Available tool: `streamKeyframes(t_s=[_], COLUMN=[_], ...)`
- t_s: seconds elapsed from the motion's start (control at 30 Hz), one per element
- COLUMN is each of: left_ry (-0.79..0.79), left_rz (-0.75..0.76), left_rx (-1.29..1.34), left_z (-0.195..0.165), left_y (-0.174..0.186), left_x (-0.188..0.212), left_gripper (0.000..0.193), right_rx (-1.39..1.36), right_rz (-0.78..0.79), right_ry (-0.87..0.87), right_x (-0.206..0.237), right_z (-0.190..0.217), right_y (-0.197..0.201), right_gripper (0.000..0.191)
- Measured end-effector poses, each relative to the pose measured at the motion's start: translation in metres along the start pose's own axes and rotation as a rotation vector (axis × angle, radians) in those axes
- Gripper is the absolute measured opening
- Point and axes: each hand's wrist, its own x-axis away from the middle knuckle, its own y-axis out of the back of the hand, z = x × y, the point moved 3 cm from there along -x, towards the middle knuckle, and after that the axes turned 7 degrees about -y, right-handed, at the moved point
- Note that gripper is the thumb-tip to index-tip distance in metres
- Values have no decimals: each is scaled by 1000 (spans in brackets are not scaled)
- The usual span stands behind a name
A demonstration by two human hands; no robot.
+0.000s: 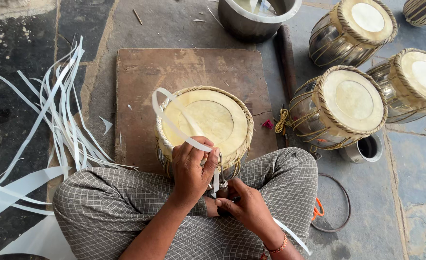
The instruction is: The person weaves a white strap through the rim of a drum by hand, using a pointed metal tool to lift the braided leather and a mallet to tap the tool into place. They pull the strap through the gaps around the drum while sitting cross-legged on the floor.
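Both your hands work at the near rim of the drum on the wooden board: left hand pinching the white strip, right hand gripping the hooked tool. You seem mid-lacing; next, pull the strip through squarely.

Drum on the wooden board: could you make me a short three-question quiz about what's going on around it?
1. True or false: the drum stands on a wooden board.
2. What does the left hand pinch at the drum's rim? A) a white strip B) a hammer C) a cloth
3. How many finished drums lie to the right, counting the one cut off at the corner?

Key: 1 true. 2 A, the white strip; the right hand grips a metal tool. 3 four, including the nearest drum.
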Motion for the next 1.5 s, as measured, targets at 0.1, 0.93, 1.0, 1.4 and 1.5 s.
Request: streamKeyframes(t_s=[0.1, 0.93, 1.0, 1.4, 1.5], left_ry=[25, -112, -81, -139, -134], left_rz=[1, 144, 132, 192, 214], left_rx=[20, -163, -160, -90, -49], left_z=[2, 31, 39, 3, -9], left_y=[-1, -13, -15, 1, -5], left_x=[2, -39, -50, -8, -1], left_gripper=[18, 27, 23, 23, 22], right_rx=[20, -204, 244, 17, 150], right_rz=[-11, -160, -335, 89, -249], right_ry=[-2, 257, 313, 353, 251], right_x=[-1, -3, 9, 61, 38], right_z=[-1, 20, 13, -73, -5], right_y=[-4, 9, 13, 20, 46], right_gripper=[47, 53, 48, 20, 18])
